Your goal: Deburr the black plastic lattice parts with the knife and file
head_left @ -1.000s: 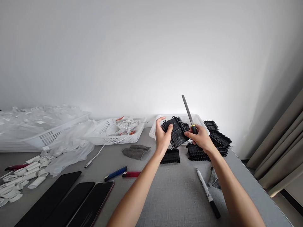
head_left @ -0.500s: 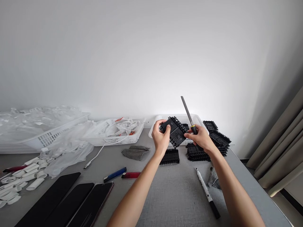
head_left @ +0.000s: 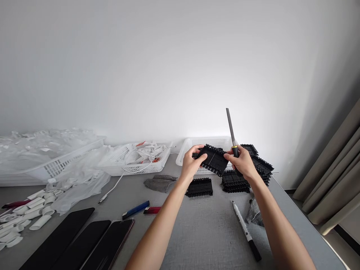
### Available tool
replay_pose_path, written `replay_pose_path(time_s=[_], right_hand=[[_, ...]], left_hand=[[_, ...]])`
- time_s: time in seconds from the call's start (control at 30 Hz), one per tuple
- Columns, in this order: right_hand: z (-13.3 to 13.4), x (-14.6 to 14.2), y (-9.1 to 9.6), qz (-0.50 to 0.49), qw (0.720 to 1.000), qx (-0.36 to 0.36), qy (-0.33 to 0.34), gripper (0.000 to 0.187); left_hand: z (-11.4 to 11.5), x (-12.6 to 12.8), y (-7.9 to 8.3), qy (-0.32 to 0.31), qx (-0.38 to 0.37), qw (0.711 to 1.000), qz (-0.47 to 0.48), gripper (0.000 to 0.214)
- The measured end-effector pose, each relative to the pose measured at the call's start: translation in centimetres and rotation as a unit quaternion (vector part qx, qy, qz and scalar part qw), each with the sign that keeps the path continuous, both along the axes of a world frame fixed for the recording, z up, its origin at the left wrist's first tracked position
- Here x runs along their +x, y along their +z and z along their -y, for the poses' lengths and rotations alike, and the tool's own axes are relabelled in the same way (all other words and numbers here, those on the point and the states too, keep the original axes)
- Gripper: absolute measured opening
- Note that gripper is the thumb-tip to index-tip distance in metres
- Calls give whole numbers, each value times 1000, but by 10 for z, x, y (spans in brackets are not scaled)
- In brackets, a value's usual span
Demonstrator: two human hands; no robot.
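Note:
A black plastic panel (head_left: 216, 160) with toothed edges is held up above the table, tilted, its recessed face toward me. My left hand (head_left: 191, 163) is closed on its left end, thumb on the face. In my right hand (head_left: 242, 163) is a file (head_left: 230, 126) with a black and yellow handle, its flat metal blade pointing up. The right thumb and fingertips also touch the panel's right edge. Below lie a single black panel (head_left: 199, 187) and a stack of similar panels (head_left: 234, 181), partly behind my right hand.
Behind my hands stands a white basket (head_left: 184, 148). More panels (head_left: 262, 164) lie at the right. A marker (head_left: 246, 230), grey cloth (head_left: 161, 183), blue cutter (head_left: 136, 210), red cutter (head_left: 152, 210) and phones (head_left: 108, 243) lie nearer. Another basket (head_left: 135, 170) holds cables.
The panel has been turned over between my hands, from a face with moulded markings to its recessed face. The file has shifted right and stands more upright.

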State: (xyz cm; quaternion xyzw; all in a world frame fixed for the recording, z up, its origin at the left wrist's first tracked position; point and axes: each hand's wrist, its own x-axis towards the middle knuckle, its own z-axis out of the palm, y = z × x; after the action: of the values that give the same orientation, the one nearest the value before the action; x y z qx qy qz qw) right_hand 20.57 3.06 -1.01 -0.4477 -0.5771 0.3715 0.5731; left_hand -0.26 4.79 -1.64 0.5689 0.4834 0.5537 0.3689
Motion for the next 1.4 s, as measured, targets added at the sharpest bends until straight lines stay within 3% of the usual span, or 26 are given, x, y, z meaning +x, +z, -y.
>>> replay_pose_path(time_s=[0.2, 0.53, 0.63, 0.77, 0.83, 0.97, 1.1, 1.23, 1.4], right_hand=[[-1, -3, -2, -3, 1000, 8, 1, 35], [-1, -6, -4, 0, 999, 21, 31, 37], [-1, -6, -3, -13, 999, 23, 18, 38], [-2, -4, -3, -10, 999, 30, -9, 40], [-2, -2, -3, 16, 999, 34, -26, 40], [1, 5, 1, 116, 991, 28, -63, 41], [5, 13, 8, 183, 981, 37, -43, 55], [14, 13, 16, 270, 958, 81, -48, 52], [20, 7, 19, 327, 940, 80, -52, 47]], left_hand=[[-2, 2, -3, 49, 65, 996, -22, 31], [-8, 2, -10, 104, 106, 989, 7, 20], [-8, 4, -11, 72, 79, 993, 54, 25], [-8, 10, -13, -33, -7, 991, 130, 56], [-9, 12, -14, -59, -26, 988, 139, 61], [-11, 11, -14, -46, -6, 985, 167, 63], [-14, 7, -12, -32, 10, 979, 202, 61], [-12, 7, -8, -21, 14, 977, 213, 62], [-7, 8, -4, -34, 31, 982, 183, 44]])
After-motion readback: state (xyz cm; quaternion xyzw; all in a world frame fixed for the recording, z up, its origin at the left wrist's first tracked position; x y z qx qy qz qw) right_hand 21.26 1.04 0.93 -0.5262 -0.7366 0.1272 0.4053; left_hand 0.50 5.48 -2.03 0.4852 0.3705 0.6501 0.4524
